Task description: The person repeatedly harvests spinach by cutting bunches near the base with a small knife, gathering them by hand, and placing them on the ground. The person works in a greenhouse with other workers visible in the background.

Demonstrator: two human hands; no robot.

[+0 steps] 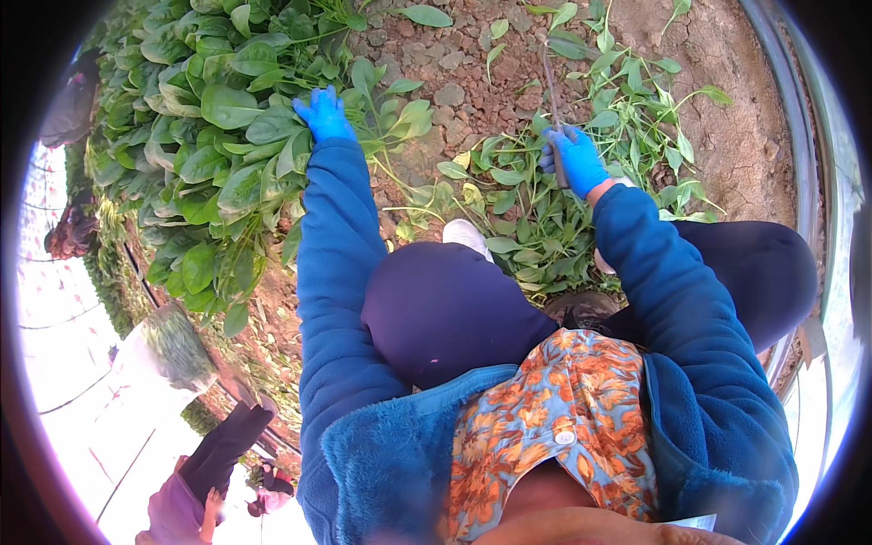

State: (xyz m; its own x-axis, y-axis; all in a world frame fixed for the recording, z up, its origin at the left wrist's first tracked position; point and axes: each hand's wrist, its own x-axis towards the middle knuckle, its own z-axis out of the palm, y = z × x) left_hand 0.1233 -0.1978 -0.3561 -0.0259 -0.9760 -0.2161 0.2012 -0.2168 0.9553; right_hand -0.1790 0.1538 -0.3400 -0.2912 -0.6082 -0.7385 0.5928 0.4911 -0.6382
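Blue gloves cover both hands. My left hand (pixel 324 114) rests with spread fingers at the right edge of a dense row of leafy green plants (pixel 228 109), which look like spinach; whether it grips any stems I cannot tell. My right hand (pixel 575 158) is closed around the handle of a long thin tool (pixel 550 82), whose metal shaft points away from me over the soil. Its far end lies among leaves, so the tip's shape is unclear. Under and beside my right hand are loose cut leaves (pixel 545 235) in a heap.
Reddish cloddy soil (pixel 449 61) lies between the row and the scattered leaves. Rails or pipes (pixel 807 136) run along the right side. A filled clear plastic bag (pixel 177 347) stands at the lower left. Other people (pixel 184 497) are at the left and lower left.
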